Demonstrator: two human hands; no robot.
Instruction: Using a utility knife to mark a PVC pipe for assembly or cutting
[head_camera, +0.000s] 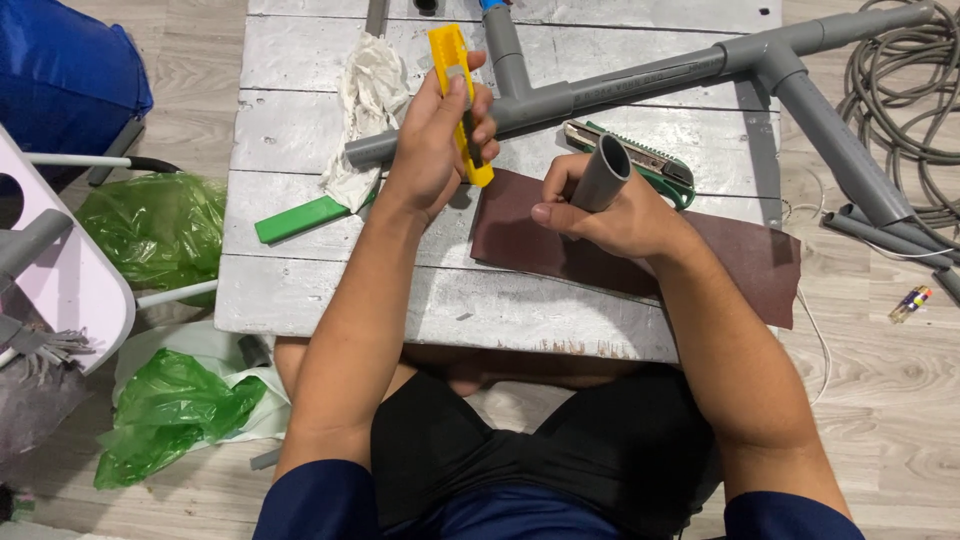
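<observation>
Looking down from the head camera, the left hand (432, 140) is clenched around a yellow utility knife (459, 100), held upright above the silver-painted wooden counter (300, 300). The right hand (610, 215) grips a short grey pipe section (602, 172), its open end tilted up toward the camera; the hand rests on a sheet of dark brown sandpaper (745, 255) lying on the counter. Just behind the right hand lies a green-and-grey utility knife (640, 160), flat on the counter. A grey pipe assembly with tee fittings (640, 80) runs across the far part of the counter, one branch sloping off the right edge toward the floor. A crumpled white rag (368, 100) lies to the left of the left hand, partly under the end of the assembly, with a flat green bar (298, 219) near it. Beside the counter on the wooden floor: green plastic bags (165, 225) at left, a coil of grey cable (905, 95) at right
</observation>
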